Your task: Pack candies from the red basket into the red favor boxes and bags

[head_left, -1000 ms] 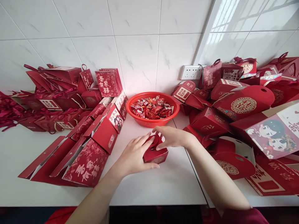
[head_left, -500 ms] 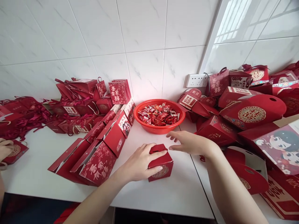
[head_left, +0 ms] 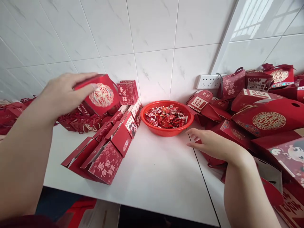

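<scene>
My left hand [head_left: 68, 93] grips a small red gift box [head_left: 101, 95] with a round gold emblem, raised above the other boxes at the left. Its thumb lies across the front and the fingers over the top. Over the table to the right, my right hand [head_left: 206, 142] has its fingers apart and nothing in it, just right of and below a red plastic basket [head_left: 167, 131]. Wrapped candies [head_left: 166, 116] in red packets fill the basket.
Rows of red cartons [head_left: 106, 164] stand left of centre on the white table [head_left: 156, 177]. Many red boxes [head_left: 268, 120] pile up at the right. A power strip [head_left: 209, 81] sits against the tiled wall. Below the table edge shows a red object [head_left: 82, 207].
My left hand has lifted the small box off the table and carried it up and left. My right hand stays near the basket, fingers still apart. The view has shifted slightly.
</scene>
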`<state>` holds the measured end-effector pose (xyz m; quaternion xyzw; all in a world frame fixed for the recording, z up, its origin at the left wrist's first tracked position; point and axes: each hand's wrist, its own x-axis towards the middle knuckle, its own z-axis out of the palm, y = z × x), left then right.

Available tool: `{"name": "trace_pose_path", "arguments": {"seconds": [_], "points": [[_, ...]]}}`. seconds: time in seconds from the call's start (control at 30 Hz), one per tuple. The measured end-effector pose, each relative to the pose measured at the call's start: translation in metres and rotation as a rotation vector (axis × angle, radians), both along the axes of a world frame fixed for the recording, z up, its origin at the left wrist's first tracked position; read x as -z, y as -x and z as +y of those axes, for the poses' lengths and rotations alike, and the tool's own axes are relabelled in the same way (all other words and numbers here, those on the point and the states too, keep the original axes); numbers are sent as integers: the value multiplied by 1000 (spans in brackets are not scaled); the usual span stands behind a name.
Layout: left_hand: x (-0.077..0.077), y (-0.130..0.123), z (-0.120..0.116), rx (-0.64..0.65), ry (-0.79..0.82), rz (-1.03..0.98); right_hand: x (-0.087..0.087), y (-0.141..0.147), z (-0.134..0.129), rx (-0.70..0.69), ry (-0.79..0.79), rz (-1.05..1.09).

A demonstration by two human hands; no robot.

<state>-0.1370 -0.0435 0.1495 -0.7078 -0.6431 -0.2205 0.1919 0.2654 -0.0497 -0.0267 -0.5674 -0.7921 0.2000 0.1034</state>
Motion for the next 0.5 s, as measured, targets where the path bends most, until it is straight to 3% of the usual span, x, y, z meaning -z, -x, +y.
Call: {"name": "trace_pose_path", "arguments": {"seconds": [0.1,0.2,0.33,0.5], "points": [[-11,31,50,-169,-99,-37,3,3,3,-8,22,9],[-7,56,94,-237,-69,-92,6,5,6,3,62,4],[16,78,128,-291,82,-91,10,4,8,33,93,-3],[60,98,137,-212,217,-53,16,4,13,54,97,0]]}}
